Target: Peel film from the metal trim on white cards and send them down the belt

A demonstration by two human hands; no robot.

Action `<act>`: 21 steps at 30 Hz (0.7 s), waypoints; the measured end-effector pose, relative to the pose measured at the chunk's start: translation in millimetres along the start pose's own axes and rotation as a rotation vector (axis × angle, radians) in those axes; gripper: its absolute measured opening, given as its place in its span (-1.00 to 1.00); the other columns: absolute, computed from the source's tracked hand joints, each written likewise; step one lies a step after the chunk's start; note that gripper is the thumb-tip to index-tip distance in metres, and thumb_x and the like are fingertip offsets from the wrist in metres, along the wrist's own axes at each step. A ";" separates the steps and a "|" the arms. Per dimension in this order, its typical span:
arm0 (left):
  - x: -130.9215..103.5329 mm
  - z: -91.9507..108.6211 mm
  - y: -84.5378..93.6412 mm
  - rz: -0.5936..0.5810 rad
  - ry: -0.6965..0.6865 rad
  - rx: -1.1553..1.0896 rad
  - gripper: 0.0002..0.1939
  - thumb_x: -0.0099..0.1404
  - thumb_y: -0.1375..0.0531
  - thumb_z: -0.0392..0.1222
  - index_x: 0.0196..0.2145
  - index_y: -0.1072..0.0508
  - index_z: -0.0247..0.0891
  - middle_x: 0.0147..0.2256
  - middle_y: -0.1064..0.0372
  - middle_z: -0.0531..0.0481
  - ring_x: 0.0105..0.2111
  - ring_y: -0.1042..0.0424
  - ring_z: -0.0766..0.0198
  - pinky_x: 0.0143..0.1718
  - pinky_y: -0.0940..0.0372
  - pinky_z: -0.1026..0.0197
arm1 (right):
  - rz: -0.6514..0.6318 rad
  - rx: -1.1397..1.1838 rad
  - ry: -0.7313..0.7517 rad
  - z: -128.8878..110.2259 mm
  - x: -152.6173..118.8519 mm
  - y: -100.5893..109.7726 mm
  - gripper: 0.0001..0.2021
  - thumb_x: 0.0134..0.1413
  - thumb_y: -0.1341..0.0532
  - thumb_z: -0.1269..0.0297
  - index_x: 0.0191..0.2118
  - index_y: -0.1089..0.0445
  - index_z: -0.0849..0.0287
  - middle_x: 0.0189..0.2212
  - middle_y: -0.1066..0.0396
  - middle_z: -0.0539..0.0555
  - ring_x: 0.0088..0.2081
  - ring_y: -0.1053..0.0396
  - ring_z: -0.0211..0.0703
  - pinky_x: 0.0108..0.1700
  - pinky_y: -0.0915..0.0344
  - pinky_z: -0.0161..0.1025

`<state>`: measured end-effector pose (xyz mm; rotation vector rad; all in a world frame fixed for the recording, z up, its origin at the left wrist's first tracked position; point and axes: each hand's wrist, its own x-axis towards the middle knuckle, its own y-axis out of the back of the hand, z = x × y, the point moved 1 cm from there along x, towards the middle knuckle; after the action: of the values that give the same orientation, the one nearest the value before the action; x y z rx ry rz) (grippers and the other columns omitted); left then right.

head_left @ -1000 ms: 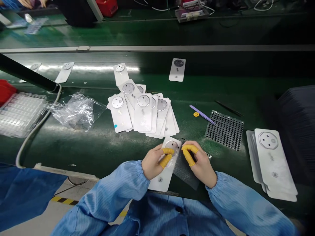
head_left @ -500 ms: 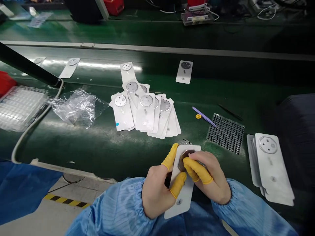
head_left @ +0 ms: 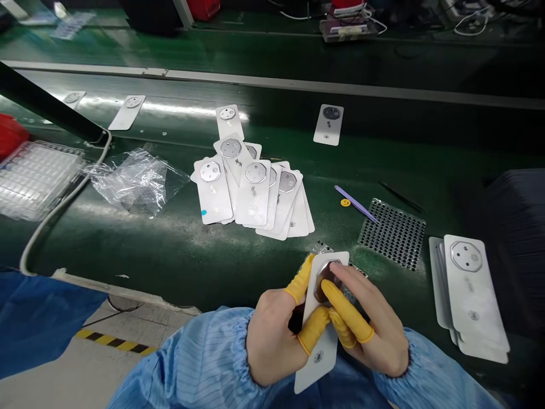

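A white phone back cover (head_left: 326, 341) with a dark, shiny octagonal camera area (head_left: 322, 287) is tilted in front of my body. My left hand (head_left: 279, 326), wearing yellow finger cots, grips it by its left side, thumb across the front. My right hand (head_left: 368, 318) is at its right side. One yellow-cotted finger lies on the octagon and a bare fingertip touches near its top, while the cotted thumb meets the cover beside my left thumb. Part of the octagon is hidden by these fingers. A dotted sheet (head_left: 322, 247) shows partly behind the cover.
Similar covers lie in a loose pile (head_left: 253, 196), with a neater stack (head_left: 474, 295) at right. Purple tweezers (head_left: 355, 203), a yellow rolled finger cot (head_left: 345, 202), dark tweezers (head_left: 402, 196) and a black-dotted sheet (head_left: 392, 234) are nearby. Clear plastic film (head_left: 136, 182) and trays (head_left: 36, 179) sit left.
My right fingers have uncurled from the octagon and now lie straighter across it, with the thumb lower, near my left thumb. The cover has shifted slightly right and down.
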<state>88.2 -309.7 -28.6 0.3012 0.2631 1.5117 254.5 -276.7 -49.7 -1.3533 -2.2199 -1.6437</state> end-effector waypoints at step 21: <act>52.2 0.0 12.5 -0.334 -0.287 0.182 -0.42 0.26 -0.19 -0.17 0.22 -0.16 -0.10 0.12 -0.31 -0.15 0.05 -0.39 0.02 0.05 -0.37 -0.01 | 0.182 0.047 -0.725 43.0 -43.1 58.1 -0.49 0.17 -0.18 0.18 0.22 -0.14 0.09 0.07 -0.37 0.16 -0.01 -0.43 -0.02 -0.06 -0.47 -0.12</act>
<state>78.8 -257.1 -23.3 0.5838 0.2101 1.1009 337.9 -265.7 -47.3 -2.3339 -2.3144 -1.1348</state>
